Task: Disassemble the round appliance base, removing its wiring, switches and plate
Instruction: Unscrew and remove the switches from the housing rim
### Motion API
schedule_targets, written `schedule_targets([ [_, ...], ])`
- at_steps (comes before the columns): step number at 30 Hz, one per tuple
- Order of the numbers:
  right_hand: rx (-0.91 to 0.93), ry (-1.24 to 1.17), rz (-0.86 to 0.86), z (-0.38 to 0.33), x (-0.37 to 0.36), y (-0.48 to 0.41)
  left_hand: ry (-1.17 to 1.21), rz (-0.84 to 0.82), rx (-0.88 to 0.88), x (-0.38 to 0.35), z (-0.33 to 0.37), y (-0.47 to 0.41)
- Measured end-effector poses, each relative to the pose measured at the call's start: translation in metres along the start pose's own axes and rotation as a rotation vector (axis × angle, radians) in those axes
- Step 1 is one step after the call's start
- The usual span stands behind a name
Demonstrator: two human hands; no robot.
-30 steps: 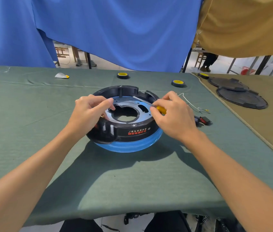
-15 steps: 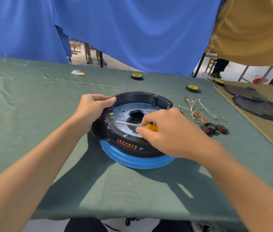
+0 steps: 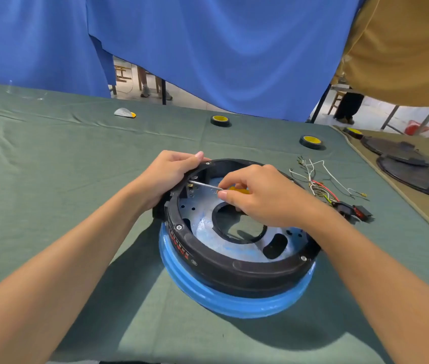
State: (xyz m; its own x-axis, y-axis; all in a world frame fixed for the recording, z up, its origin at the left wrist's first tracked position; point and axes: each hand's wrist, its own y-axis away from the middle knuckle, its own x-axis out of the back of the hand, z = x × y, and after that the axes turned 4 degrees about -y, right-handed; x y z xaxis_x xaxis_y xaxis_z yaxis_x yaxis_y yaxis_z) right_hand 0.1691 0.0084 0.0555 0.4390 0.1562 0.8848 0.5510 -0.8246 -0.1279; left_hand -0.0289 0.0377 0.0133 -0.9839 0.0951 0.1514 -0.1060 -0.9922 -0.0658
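Note:
The round appliance base [image 3: 234, 269], a black ring on a blue rim, lies on the green cloth in front of me. A silver metal plate [image 3: 208, 229] with a central hole sits inside it. My left hand [image 3: 167, 177] grips the ring's far left edge. My right hand [image 3: 263, 195] holds a yellow-handled screwdriver [image 3: 238, 190] over the plate. Its shaft [image 3: 203, 185] points left, with the tip at a small bracket on the ring's inner wall. A bundle of wires [image 3: 318, 185] with black and red switches [image 3: 352, 210] lies on the cloth to the right.
Two yellow-and-black tape rolls [image 3: 220, 120] [image 3: 311, 141] stand farther back on the table. A small grey and yellow piece [image 3: 125, 112] lies at the back left. Two black round covers [image 3: 415, 169] rest on a tan mat at the right. Blue curtains hang behind.
The view has moved closer to the base. My right hand brought the screwdriver across the plate until its tip reached the left inner wall. My left hand stays on the ring's left edge.

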Motion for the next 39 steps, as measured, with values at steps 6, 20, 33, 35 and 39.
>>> schedule_targets([
  [6,-0.013,-0.021,0.006,0.010,0.002,0.006,-0.079,0.189,-0.142,-0.008,0.001,-0.006],
  [20,-0.027,-0.107,0.060,0.005,0.001,0.010,0.015,0.098,-0.161,-0.005,-0.021,0.023],
  [33,-0.079,-0.296,0.013,0.009,-0.005,0.005,0.014,0.086,-0.176,-0.008,-0.023,0.023],
  [35,-0.222,-0.531,-0.064,0.009,-0.002,0.003,0.026,0.081,-0.178,-0.009,-0.023,0.023],
  [39,-0.046,-0.243,0.052,0.010,-0.004,0.002,0.043,0.113,-0.150,-0.008,-0.022,0.023],
])
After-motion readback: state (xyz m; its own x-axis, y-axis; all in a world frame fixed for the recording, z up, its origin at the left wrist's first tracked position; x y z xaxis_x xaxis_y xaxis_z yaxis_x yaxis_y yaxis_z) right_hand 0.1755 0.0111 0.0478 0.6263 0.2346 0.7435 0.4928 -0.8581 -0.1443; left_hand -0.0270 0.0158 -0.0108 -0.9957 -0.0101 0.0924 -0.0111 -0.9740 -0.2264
